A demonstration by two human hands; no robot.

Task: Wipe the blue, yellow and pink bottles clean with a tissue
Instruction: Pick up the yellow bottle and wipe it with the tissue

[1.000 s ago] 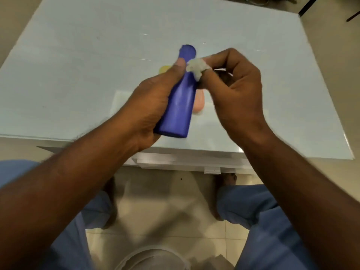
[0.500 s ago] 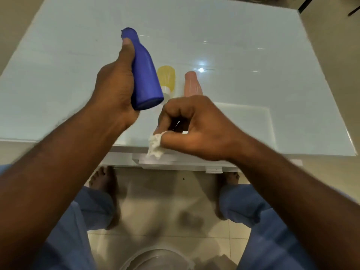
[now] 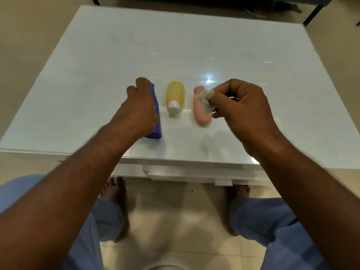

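Observation:
Three bottles lie in a row on the white table. The blue bottle is at the left, lying flat, and my left hand grips it from above, hiding most of it. The yellow bottle with a white cap lies in the middle, untouched. The pink bottle lies at the right. My right hand hovers just right of the pink bottle and pinches a crumpled white tissue that overlaps the pink bottle's upper part.
The table's near edge runs just in front of the bottles, with my knees and bare feet below it. Dark chair or table legs stand beyond the far right corner.
My left hand has lowered the blue bottle from the air onto the table at the left of the row. My right hand with the tissue has moved up and right to the pink bottle.

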